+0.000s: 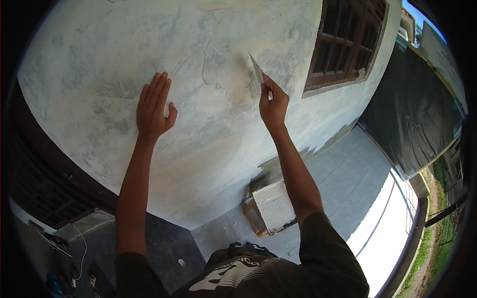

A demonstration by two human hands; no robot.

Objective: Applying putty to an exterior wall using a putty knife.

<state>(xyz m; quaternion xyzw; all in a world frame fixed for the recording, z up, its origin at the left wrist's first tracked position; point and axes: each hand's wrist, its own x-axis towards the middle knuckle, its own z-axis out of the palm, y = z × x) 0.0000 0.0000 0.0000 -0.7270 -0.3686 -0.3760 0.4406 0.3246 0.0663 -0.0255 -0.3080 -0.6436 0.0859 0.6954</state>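
A flat scraper [257, 68] is held upright at the wall [194, 30], to the left of the brown window [343, 42]; whether its blade is touching cannot be told. Its lower end is clamped between the thumb and fingers of the right hand [274, 105]. The left hand [155, 111] is kept well apart, laid flat against the wall with fingers straight and thumb spread. Between the hands, the patchy plaster is marked by a thin crack [204, 64]. Below, a square container [283, 230] is filled with white paste, near the grey floor tiles [338, 164].
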